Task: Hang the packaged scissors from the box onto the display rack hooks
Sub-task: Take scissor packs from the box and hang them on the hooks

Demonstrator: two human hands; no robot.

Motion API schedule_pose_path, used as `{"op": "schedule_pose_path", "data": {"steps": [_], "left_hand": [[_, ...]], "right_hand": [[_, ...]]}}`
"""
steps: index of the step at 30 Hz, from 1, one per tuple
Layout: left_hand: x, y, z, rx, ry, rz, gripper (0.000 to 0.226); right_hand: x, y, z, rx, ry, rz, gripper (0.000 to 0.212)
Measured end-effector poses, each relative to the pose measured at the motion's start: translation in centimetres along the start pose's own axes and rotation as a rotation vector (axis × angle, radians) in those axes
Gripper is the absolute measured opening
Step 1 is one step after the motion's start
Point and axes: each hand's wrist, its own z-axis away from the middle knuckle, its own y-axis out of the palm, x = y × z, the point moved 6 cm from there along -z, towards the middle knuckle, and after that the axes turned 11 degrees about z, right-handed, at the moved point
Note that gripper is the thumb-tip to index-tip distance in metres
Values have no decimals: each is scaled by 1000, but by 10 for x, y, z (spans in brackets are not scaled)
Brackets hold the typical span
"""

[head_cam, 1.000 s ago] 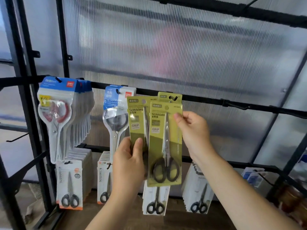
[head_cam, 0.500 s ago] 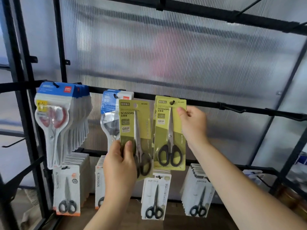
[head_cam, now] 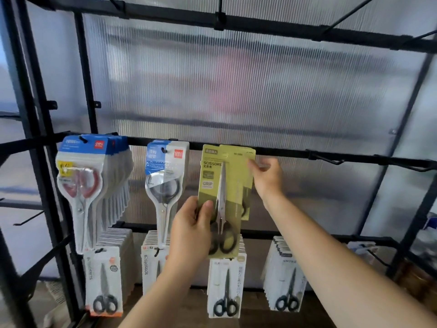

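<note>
At mid-frame, against the middle rail [head_cam: 283,153], the front green pack [head_cam: 220,185] of scissors is gripped at its lower left by the left hand [head_cam: 191,233]; the rear green pack [head_cam: 247,185] is pinched at its right edge by the right hand [head_cam: 268,179]. Hanging is judged under way; the front pack's hole must next be threaded onto the hidden hook.

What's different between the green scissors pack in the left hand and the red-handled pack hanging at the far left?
The green pack is a flat card with black handles; the red-handled pack is a clear blister with a blue top. The green pack's handles point down, the red-handled pack's up. The left hand grips the green pack; the red-handled pack hangs on a hook. Both hold one pair of scissors.
</note>
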Motion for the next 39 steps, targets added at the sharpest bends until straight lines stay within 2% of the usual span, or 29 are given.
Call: {"op": "schedule_pose_path", "data": {"steps": [2, 5, 8, 10, 12, 17, 21, 23, 25, 26, 30, 35, 39], "left_hand": [[-6, 7, -7, 29, 9, -1, 34], [-3, 20, -10, 58, -24, 3, 28], [6, 33, -9, 41, -84, 7, 24], [8, 38, -7, 2, -115, 5, 25], [8, 43, -7, -12, -147, 0, 24], [10, 48, -15, 0, -195, -48, 26], [19, 49, -25, 13, -250, -81, 25], [23, 49, -32, 20, -253, -121, 20], [26, 47, -39, 16, -226, -165, 12], [27, 47, -42, 22, -199, -175, 14], [38, 52, -49, 176, -44, -309, 49], [56, 59, -60, 338, 10, -568, 77], [65, 54, -59, 355, 106, -594, 81]], "right_hand": [[0, -12, 8, -4, -21, -63, 25], [13, -24, 33, 125, -186, -293, 14], [26, -29, 55, 186, -404, -285, 37], [26, -28, 54, 164, -451, -222, 56], [23, -27, 50, 137, -448, -156, 63], [15, -25, 44, 101, -427, -119, 49], [12, -13, 36, 67, -425, 64, 42], [12, -8, 36, 80, -440, 146, 51], [13, -2, 41, 116, -469, 263, 69], [12, 1, 43, 126, -488, 335, 78], [5, 13, 44, 136, -515, 476, 96], [-2, 23, 36, 47, -546, 624, 100], [-23, 27, 40, 45, -545, 655, 99]]}}
